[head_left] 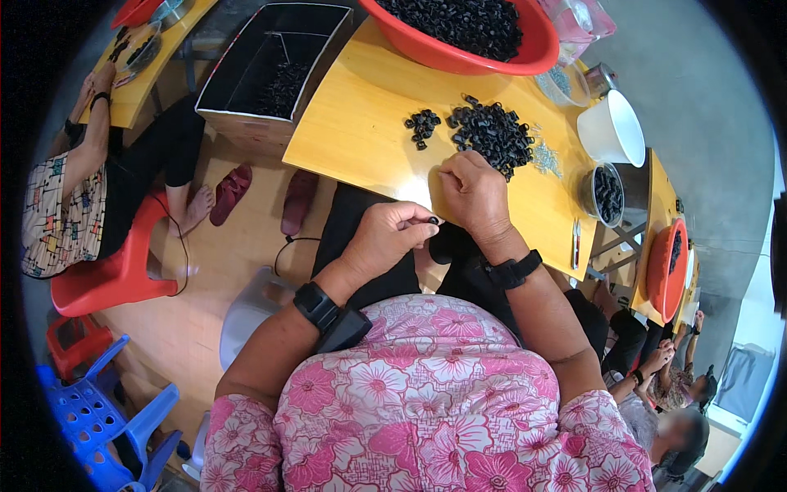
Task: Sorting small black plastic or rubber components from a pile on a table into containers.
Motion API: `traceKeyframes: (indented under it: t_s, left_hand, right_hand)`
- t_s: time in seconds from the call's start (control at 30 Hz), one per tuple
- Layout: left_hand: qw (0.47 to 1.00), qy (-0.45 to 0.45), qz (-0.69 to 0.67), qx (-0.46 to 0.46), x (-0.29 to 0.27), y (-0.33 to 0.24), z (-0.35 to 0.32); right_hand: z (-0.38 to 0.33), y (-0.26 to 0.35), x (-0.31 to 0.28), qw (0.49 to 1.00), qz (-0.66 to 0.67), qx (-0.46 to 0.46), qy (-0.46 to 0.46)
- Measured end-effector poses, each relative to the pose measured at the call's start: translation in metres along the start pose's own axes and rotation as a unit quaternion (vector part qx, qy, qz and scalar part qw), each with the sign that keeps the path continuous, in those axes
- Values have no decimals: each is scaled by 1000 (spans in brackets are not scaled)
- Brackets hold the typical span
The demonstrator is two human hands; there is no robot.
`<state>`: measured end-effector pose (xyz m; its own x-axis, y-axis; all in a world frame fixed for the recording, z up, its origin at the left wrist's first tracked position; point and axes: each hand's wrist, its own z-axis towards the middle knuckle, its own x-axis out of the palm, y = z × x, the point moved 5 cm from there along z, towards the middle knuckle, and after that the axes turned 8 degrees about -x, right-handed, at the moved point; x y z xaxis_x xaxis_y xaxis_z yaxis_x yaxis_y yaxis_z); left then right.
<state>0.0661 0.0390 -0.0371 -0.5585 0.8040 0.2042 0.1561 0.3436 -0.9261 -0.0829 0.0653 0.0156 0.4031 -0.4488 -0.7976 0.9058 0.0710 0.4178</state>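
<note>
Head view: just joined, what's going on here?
A person's left hand pinches a small black piece by the near edge of a yellow table. The right hand is curled beside it; anything inside is hidden. Beyond the hands lie a large pile of black parts, a smaller pile and scattered pale bits. A red basin at the far side holds many more black parts.

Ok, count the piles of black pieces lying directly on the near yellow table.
2. A small pile lies to the left; a larger pile lies to its right, just beyond the right hand. Some of the larger one may be hidden behind that hand.
</note>
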Motion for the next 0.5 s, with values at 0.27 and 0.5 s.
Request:
traceKeyframes:
  t_s: [0.27,0.5]
  left_hand:
    - [1000,0,18,21,4,5,-1]
    - [998,-12,44,42,9,8,-2]
  right_hand:
    - [-19,-5,-10,996,75,42,-11]
    - [-50,-17,-15,940,302,155,-33]
